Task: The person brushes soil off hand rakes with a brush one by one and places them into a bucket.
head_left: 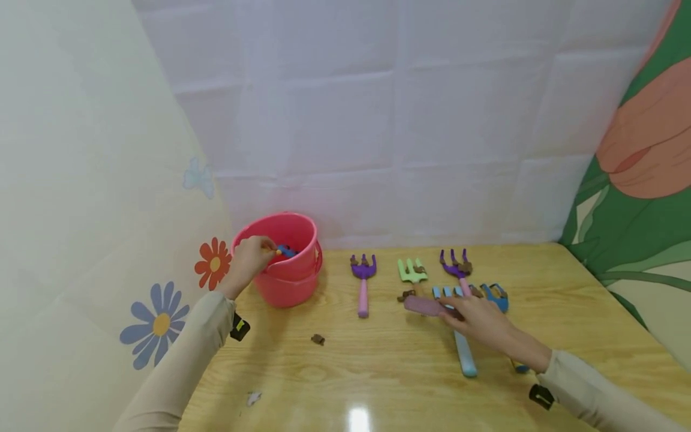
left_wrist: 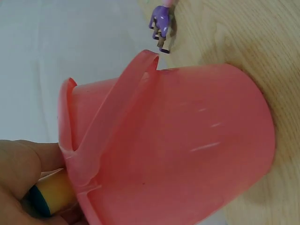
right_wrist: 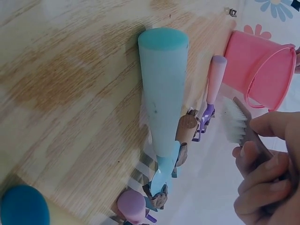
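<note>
My left hand (head_left: 251,258) is at the rim of a pink bucket (head_left: 286,291) and grips a yellow handle (left_wrist: 57,190) with a dark end; a blue tool part (head_left: 287,251) shows inside the bucket. My right hand (head_left: 483,321) holds a brush (head_left: 426,305) with white bristles (right_wrist: 234,123) above the tools. Below it lies a light-blue rake (head_left: 464,354) with brown lumps at its head. Around it are a green rake (head_left: 412,273), a purple rake (head_left: 455,270) and a blue rake (head_left: 498,298), with brown bits on their tines.
Another purple rake with a pink handle (head_left: 363,297) lies between the bucket and the green rake. A brown clump (head_left: 318,339) and a whitish scrap (head_left: 254,398) lie on the wooden table (head_left: 345,372). White cloth (head_left: 378,132) stands behind, with printed sheets at both sides.
</note>
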`<action>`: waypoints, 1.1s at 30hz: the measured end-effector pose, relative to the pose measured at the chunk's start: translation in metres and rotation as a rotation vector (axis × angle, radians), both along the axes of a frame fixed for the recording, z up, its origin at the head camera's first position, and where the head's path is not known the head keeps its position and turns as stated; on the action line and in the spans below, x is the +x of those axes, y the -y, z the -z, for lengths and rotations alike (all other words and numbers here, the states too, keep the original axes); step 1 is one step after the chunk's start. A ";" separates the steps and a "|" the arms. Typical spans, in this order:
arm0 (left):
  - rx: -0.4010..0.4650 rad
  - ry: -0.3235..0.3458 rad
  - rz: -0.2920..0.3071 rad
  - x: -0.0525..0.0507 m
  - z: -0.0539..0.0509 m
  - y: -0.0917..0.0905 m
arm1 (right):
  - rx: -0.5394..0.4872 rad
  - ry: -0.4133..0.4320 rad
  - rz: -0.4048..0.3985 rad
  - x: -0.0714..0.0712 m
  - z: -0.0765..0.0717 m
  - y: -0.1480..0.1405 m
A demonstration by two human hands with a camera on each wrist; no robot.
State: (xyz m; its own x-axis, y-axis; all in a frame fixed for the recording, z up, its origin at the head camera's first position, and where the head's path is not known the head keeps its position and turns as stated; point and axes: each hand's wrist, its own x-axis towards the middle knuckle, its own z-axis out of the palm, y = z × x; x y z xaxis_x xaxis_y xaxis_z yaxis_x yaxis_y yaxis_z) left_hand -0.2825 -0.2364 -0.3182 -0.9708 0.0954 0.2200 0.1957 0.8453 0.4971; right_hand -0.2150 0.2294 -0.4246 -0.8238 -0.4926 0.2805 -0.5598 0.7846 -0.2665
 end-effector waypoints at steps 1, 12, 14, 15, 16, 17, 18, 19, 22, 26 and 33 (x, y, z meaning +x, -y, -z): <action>-0.002 0.006 -0.001 -0.001 0.001 0.000 | -0.001 0.000 -0.002 0.000 0.000 0.000; -0.032 0.064 0.019 -0.005 0.006 0.000 | 0.002 0.021 0.002 0.001 0.002 0.001; -0.020 0.076 0.017 -0.006 0.007 -0.001 | 0.005 0.025 0.005 0.001 0.003 0.002; -0.011 0.075 0.019 -0.007 0.007 -0.001 | 0.006 0.027 0.007 0.001 0.003 0.002; -0.006 0.071 0.022 -0.007 0.007 -0.001 | 0.007 0.029 0.008 0.001 0.003 0.002; -0.005 0.066 0.025 -0.008 0.007 -0.002 | 0.006 0.031 0.009 0.001 0.003 0.002; -0.003 0.064 0.026 -0.008 0.007 -0.002 | 0.003 0.033 0.010 0.001 0.003 0.002; 0.003 0.063 0.027 -0.009 0.008 -0.002 | 0.002 0.032 0.010 0.001 0.003 0.002; -0.007 0.085 0.020 -0.011 0.009 -0.003 | -0.001 0.031 0.009 0.000 0.002 0.002; -0.047 0.132 0.017 -0.014 0.009 -0.003 | 0.003 0.021 0.007 0.000 0.002 0.002; -0.086 0.132 0.076 -0.020 0.011 0.002 | -0.002 0.014 0.008 -0.001 0.003 0.001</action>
State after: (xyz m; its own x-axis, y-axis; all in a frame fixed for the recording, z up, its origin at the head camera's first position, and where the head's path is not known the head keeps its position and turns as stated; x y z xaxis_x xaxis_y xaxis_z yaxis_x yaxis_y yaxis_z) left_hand -0.3020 -0.2385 -0.3296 -0.9800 0.1829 0.0788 0.1987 0.8712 0.4489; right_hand -0.2157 0.2284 -0.4280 -0.8312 -0.4858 0.2703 -0.5503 0.7882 -0.2757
